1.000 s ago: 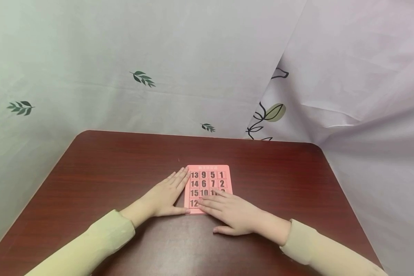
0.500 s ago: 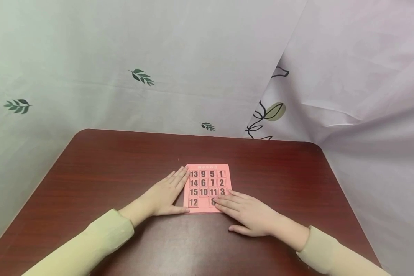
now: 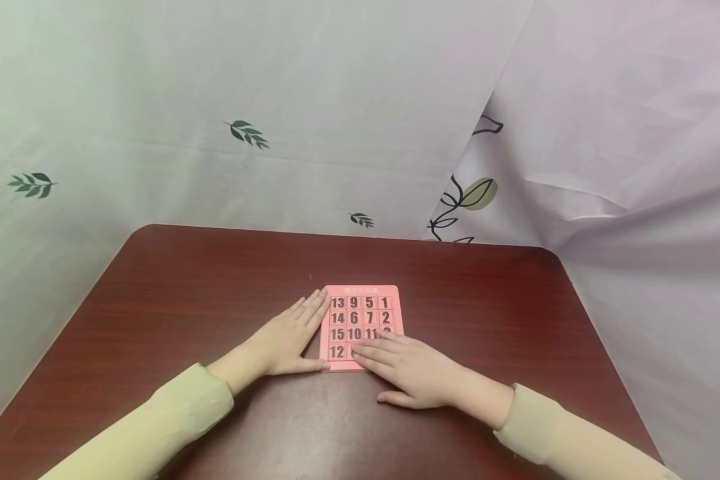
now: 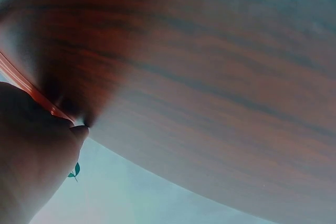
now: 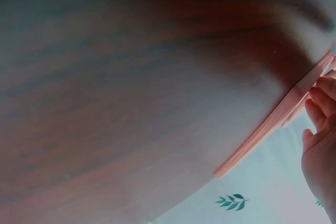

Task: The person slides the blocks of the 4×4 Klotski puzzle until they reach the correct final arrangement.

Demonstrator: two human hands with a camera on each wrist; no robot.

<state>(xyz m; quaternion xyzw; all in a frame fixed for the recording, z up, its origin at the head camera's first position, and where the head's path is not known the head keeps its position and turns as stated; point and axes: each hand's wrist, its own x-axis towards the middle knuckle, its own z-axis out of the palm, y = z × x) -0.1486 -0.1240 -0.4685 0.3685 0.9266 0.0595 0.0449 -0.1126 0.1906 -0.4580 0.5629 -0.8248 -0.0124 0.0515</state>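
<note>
A pink number slide puzzle [image 3: 360, 367] with black numerals lies flat on the table. My left hand [image 3: 285, 340] rests along its left edge, fingers straight, thumb at the near left corner. My right hand [image 3: 417, 370] reaches over the near right part with straight fingers, fingertips on a tile in the bottom row beside the 12 [image 3: 337, 351]. That tile's numeral and the bottom right of the grid are mostly hidden under these fingers. In the right wrist view the puzzle's pink edge [image 5: 262, 129] shows beside the right fingers [image 5: 320, 100]. The left wrist view catches the puzzle's rim [image 4: 31, 90] beside the left hand [image 4: 42, 156].
The dark red wood-grain table [image 3: 216, 280] has rounded far corners. Pale cloth [image 3: 312, 87] with leaf prints hangs behind it and along both sides.
The right hand first drew back rightward, baring a gap beside the 12 with the 8 right of it. It has since slid left, and a tile now fills that gap. The left hand stays put.
</note>
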